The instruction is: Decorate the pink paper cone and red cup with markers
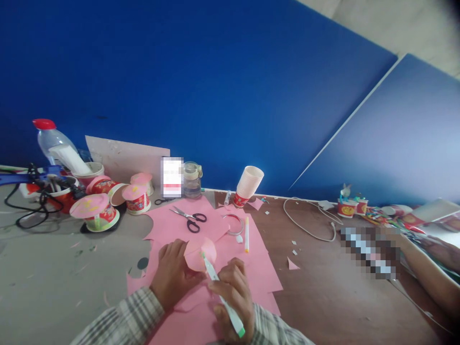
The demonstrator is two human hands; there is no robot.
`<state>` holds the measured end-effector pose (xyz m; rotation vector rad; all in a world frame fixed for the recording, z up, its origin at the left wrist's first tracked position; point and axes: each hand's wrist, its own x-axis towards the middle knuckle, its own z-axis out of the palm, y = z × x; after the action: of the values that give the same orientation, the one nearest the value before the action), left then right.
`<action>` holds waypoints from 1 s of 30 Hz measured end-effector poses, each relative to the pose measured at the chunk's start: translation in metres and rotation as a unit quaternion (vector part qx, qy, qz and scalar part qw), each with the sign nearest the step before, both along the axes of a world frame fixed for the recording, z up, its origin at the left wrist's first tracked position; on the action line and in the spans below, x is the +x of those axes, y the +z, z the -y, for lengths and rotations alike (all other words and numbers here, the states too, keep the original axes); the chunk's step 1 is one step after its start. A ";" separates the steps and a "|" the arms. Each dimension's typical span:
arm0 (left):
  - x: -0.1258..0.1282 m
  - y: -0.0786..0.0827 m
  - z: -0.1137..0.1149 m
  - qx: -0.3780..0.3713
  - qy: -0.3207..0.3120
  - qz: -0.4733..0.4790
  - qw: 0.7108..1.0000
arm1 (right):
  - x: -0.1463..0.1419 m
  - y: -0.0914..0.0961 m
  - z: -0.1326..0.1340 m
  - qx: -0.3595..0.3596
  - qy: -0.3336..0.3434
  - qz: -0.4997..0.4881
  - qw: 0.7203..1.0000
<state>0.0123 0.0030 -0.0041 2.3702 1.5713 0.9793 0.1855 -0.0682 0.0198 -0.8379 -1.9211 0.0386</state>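
Observation:
My left hand (175, 273) is closed on a small pink paper circle (200, 254), holding it just above the pink paper sheets (251, 268). A white marker with a green cap (223, 297) is gripped in my right hand (233, 299), its tip touching the circle's lower edge. Both hands sit near the table's front edge, in plaid sleeves. Black-handled scissors (189, 219) lie on the pink paper just behind the circle. A yellow-and-white pen (246, 235) and a clear tape ring (233, 224) lie to the right of the scissors.
Decorated paper cups with pink tops (95, 211) stand at the left, with a bottle (53, 143) and a blue glue gun (32, 176). A stack of cups (247, 184) and a jar (192, 179) stand at the back. A white cable (309, 225) lies right. Another person's arm (427, 273) rests at far right.

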 end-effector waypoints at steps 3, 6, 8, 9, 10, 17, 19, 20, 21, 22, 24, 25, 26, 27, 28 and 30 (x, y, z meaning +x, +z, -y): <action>0.000 -0.001 0.000 0.005 0.001 -0.007 1.000 | -0.001 0.002 0.000 0.000 -0.005 0.000 1.000; 0.000 0.000 0.000 0.010 0.002 -0.009 1.000 | -0.002 0.005 -0.001 -0.001 -0.004 0.002 1.000; 0.000 0.001 0.000 0.011 0.001 -0.008 1.000 | -0.002 0.007 -0.001 0.005 -0.007 -0.006 1.000; 0.000 0.001 0.000 0.010 0.001 -0.008 1.000 | -0.003 0.008 -0.002 0.008 -0.010 -0.011 1.000; 0.001 0.001 0.000 0.010 0.002 -0.008 1.000 | -0.003 0.009 -0.002 0.012 -0.013 -0.014 1.000; 0.001 -0.001 -0.001 0.012 0.008 -0.011 1.000 | -0.004 0.008 -0.002 0.007 -0.016 -0.001 1.000; 0.001 0.000 -0.001 0.010 0.001 -0.009 1.000 | -0.004 0.007 -0.001 0.006 -0.016 -0.010 1.000; 0.001 0.000 -0.001 0.009 0.000 -0.008 1.000 | -0.004 0.007 -0.001 0.006 -0.016 -0.015 1.000; 0.001 0.001 0.000 0.010 0.000 -0.007 1.000 | -0.004 0.006 -0.001 0.006 -0.015 -0.017 1.000; 0.001 0.001 0.000 0.011 0.001 -0.007 1.000 | -0.003 0.006 -0.001 0.008 -0.013 -0.018 1.000; 0.001 0.001 0.000 0.011 0.007 -0.007 1.000 | -0.003 0.005 -0.001 0.004 -0.009 -0.009 1.000; 0.001 0.000 0.000 0.012 0.009 -0.006 1.000 | -0.003 0.005 -0.001 0.000 -0.008 -0.003 1.000; 0.001 0.000 0.000 0.014 0.010 -0.006 1.000 | -0.002 0.004 -0.001 -0.002 -0.007 0.003 1.000; 0.001 0.000 -0.001 0.016 0.009 -0.005 1.000 | -0.002 0.004 -0.001 -0.002 -0.006 0.005 1.000; 0.001 0.000 -0.001 0.017 0.009 -0.004 1.000 | -0.002 0.004 -0.001 0.000 -0.007 0.005 1.000; 0.002 0.001 -0.001 0.016 0.007 -0.001 1.000 | -0.002 0.005 -0.001 0.009 -0.010 -0.005 1.000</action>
<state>0.0139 0.0038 -0.0027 2.3841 1.5880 1.0121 0.1837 -0.0674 0.0245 -0.8432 -1.9002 0.0140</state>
